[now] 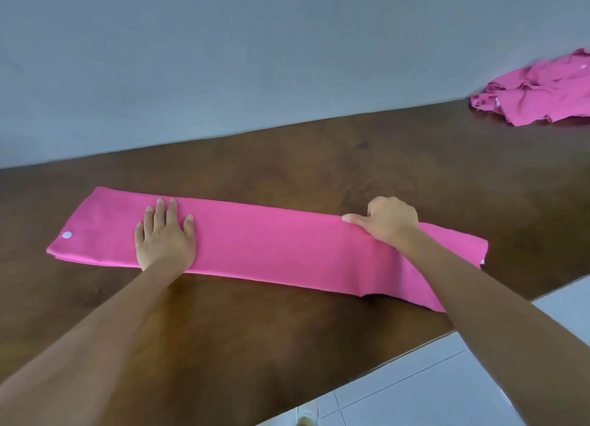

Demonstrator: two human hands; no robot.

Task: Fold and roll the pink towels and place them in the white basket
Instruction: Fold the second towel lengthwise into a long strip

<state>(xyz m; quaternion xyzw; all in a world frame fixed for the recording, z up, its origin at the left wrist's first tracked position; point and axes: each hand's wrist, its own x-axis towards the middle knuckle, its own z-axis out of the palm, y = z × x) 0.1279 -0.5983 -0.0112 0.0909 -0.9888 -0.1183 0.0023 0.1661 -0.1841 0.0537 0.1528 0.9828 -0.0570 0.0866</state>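
Across the middle of the brown bench (287,345) lies a pink towel (271,246), folded into a long flat strip. The left hand (166,237) presses on it near its left end, fingers straight and spread. The right hand (388,221) grips the strip's far edge toward the right end, fingers curled. A heap of pink towels (539,90) sits at the bench's far right, well apart.

Left hand (164,234) flat; right hand (388,223) curled, thumb extended.
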